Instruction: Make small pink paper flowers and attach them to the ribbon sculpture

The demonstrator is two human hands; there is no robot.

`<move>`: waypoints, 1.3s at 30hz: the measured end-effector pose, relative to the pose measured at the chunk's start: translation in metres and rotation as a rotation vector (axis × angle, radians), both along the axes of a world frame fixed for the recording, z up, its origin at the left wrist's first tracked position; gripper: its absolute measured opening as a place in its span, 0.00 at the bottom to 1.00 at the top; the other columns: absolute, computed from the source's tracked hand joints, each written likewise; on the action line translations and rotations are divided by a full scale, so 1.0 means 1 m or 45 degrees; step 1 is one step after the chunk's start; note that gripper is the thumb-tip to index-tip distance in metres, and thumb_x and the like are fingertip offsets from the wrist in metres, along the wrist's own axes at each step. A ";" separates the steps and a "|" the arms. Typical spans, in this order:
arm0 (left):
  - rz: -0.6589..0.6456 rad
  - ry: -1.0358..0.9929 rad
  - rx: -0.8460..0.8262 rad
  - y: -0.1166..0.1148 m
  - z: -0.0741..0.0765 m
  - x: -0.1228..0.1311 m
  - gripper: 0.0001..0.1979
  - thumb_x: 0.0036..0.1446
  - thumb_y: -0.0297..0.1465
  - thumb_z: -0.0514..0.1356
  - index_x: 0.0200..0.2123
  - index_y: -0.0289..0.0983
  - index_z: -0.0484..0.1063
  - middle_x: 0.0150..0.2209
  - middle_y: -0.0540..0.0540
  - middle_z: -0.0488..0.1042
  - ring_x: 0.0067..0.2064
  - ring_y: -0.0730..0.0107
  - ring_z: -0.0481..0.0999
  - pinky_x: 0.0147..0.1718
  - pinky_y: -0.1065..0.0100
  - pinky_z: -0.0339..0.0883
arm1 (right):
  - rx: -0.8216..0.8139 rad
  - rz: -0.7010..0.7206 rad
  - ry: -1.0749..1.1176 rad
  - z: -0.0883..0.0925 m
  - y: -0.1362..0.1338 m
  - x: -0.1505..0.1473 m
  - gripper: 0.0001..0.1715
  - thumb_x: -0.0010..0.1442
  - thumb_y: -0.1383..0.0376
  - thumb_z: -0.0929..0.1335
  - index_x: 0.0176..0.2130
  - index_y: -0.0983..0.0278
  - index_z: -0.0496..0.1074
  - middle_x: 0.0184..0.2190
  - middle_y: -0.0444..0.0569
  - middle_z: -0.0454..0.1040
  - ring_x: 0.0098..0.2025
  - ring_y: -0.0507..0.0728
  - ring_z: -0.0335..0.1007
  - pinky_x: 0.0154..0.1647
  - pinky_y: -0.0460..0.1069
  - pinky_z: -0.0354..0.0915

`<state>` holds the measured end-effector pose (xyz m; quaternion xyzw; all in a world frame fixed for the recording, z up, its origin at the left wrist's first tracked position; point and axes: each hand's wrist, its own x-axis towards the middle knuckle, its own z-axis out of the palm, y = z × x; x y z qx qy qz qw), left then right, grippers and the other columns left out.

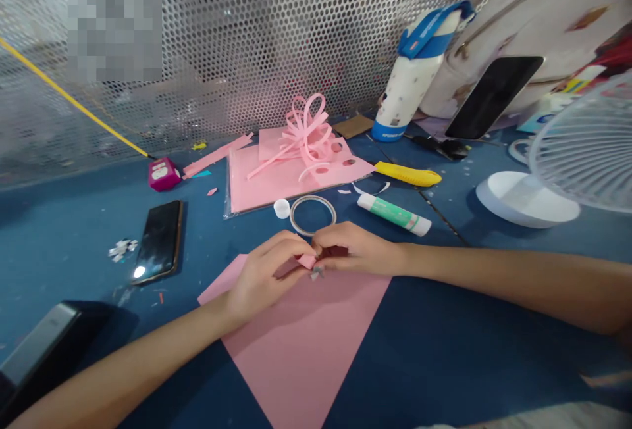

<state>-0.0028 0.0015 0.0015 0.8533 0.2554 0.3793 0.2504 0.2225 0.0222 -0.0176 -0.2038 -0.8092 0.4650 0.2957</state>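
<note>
My left hand (266,274) is closed, pinching a small pink paper piece (307,261) over a larger pink sheet (306,350). Fingertip to fingertip with it, my right hand (348,248) is closed too; what its fingers grip is mostly hidden. A tiny greyish scrap (316,274) shows just below the fingertips, too small to name. Behind my hands lie a thin roll of tape (334,214), a white cap (282,208) and a green and white glue stick (394,214). Farther back, a bow of looped pink paper strips (309,133) rests on a pack of pink paper (247,185).
A yellow cutter (407,174) lies right of the pack. Left are a phone (158,241), silvery scraps (122,250) and a purple tape measure (164,174). A bottle (412,80), a leaning phone (494,97) and a fan (587,146) stand right. Perforated metal (237,41) closes the back.
</note>
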 end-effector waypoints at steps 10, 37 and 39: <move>-0.006 0.058 -0.062 0.000 0.000 0.000 0.06 0.62 0.24 0.66 0.40 0.39 0.74 0.38 0.47 0.80 0.40 0.68 0.80 0.40 0.67 0.75 | 0.004 -0.133 -0.019 0.000 -0.001 0.000 0.19 0.71 0.53 0.67 0.34 0.65 0.71 0.27 0.43 0.73 0.28 0.48 0.67 0.30 0.43 0.61; 0.066 0.043 0.042 -0.001 -0.002 -0.002 0.05 0.63 0.24 0.65 0.42 0.39 0.76 0.36 0.49 0.83 0.36 0.70 0.80 0.38 0.70 0.73 | 0.063 -0.170 -0.077 -0.001 -0.002 -0.001 0.14 0.65 0.57 0.72 0.42 0.65 0.75 0.32 0.44 0.76 0.31 0.49 0.68 0.32 0.44 0.62; 0.052 0.054 0.100 -0.001 -0.002 -0.001 0.06 0.63 0.24 0.65 0.42 0.39 0.76 0.35 0.49 0.83 0.36 0.70 0.79 0.37 0.69 0.72 | 0.107 -0.140 -0.088 -0.002 -0.001 -0.001 0.13 0.66 0.57 0.72 0.42 0.65 0.76 0.34 0.46 0.77 0.33 0.50 0.71 0.35 0.45 0.63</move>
